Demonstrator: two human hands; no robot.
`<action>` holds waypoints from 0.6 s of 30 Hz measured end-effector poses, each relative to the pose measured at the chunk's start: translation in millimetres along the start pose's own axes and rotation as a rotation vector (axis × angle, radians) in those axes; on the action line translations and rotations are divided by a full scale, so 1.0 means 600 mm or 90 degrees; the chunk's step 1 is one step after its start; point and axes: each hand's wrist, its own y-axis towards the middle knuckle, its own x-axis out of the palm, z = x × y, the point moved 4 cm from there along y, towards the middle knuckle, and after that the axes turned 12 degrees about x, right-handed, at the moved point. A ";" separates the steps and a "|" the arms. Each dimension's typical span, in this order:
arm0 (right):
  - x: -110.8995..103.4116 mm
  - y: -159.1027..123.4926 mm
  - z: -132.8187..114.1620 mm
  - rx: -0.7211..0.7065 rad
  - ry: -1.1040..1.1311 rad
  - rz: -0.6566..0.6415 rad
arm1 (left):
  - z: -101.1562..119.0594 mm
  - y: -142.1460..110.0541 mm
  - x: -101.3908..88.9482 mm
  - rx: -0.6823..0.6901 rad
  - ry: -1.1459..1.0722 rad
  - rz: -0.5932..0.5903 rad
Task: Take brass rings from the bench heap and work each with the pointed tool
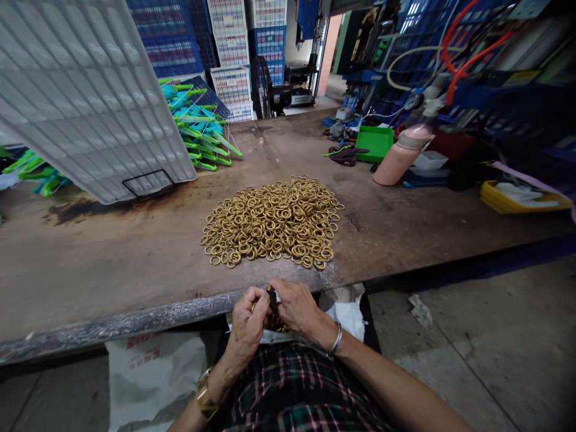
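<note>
A large heap of brass-coloured rings [274, 223] lies on the worn brown table [112, 264]. Below the table's front edge, over my lap, my left hand [246, 327] and my right hand [297, 307] are closed together on a small bunch of the same rings [275, 321]. A small dark piece [272, 294] shows between my fingertips. A watch sits on my left wrist, a bangle on my right.
A white slatted crate [90, 96] leans at the table's left, with green and teal plastic parts [202, 129] behind it. At the right stand a pink bottle [400, 156], a green tray [374, 143] and a yellow tray [517, 201]. White sacks [153, 372] hang under the table.
</note>
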 end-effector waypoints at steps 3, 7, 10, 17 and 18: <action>0.000 0.001 -0.002 0.012 -0.015 -0.007 | -0.004 0.002 -0.002 0.003 0.012 -0.005; 0.002 0.003 -0.001 -0.001 -0.012 -0.036 | -0.014 0.002 -0.007 0.037 0.033 -0.029; 0.000 0.007 0.004 -0.003 -0.016 -0.065 | -0.005 -0.008 -0.006 0.085 0.053 -0.064; -0.021 0.041 0.017 0.039 -0.008 0.049 | 0.015 -0.021 0.019 -0.012 -0.133 -0.179; -0.024 0.051 0.021 0.054 -0.007 0.081 | 0.011 -0.015 0.016 -0.041 -0.188 -0.157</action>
